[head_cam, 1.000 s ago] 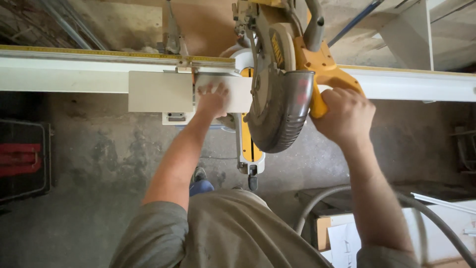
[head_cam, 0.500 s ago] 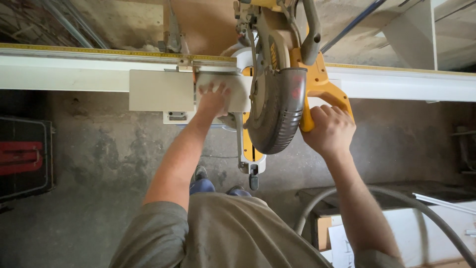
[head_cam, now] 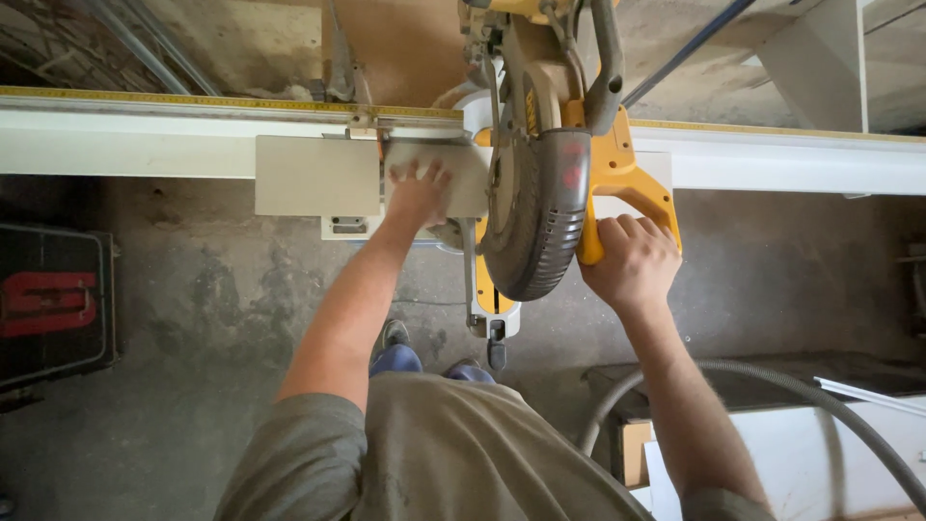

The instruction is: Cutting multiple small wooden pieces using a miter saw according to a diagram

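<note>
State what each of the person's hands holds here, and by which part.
The right hand grips the miter saw by its yellow handle. The left hand grips nothing; it presses flat on the pale board.

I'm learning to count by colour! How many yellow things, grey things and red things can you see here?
Yellow: 2, the saw handle and the measuring strip.
Grey: 2, the blade guard and the hose.
Red: 1, the shape on the black case.
Total: 5

You have a yellow-and-grey saw (head_cam: 550,183) at upper centre; a pale grey board (head_cam: 318,174) left of it; a black-and-red case (head_cam: 53,304) at far left; your shirt (head_cam: 453,453) is olive.
</note>
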